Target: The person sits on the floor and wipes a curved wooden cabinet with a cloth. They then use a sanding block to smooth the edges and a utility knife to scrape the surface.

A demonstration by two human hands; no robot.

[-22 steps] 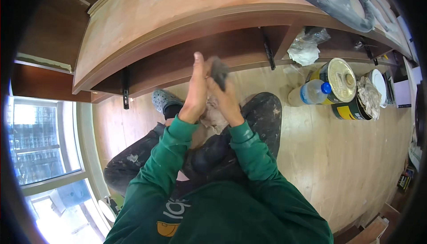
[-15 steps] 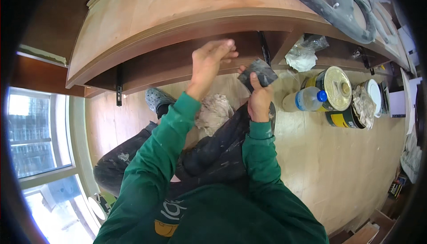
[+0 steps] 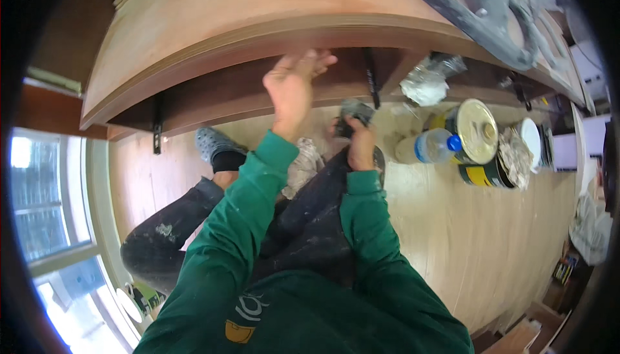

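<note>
1. We see the right hand (image 3: 362, 149) closed around a dark grey pad (image 3: 356, 114), its thumb laid over the near face; the pad looks slightly bent in the grip.
2. The pad sits in front of the low wooden cabinet (image 3: 219, 57), to the right of the left hand (image 3: 290, 92) and lower in our view.
3. The left hand has its fingers loosely stretched out toward the right, near the cabinet's front edge; they are blurred, and we cannot tell whether they touch the wood.
4. Below the hands, we find a crumpled beige cloth (image 3: 302, 170) between the legs, which are in dark, stained trousers (image 3: 161, 241).
5. To its left we note a grey clog (image 3: 212, 142) on the foot, under the cabinet's edge.
6. On the right, on the pale floor (image 3: 439, 251), we see a clear bottle (image 3: 434, 146) with a blue cap, just beside a can with a metal lid (image 3: 476, 131).
7. Next to that we make out a black-and-yellow can (image 3: 479, 175) with a crumpled rag (image 3: 515, 157) over it.
8. Farther out, we see a clear plastic bag (image 3: 426, 86) at the cabinet's lower compartment, a dusty grey hose (image 3: 475, 25) on its top, and a window (image 3: 48, 186) at far left.
</note>
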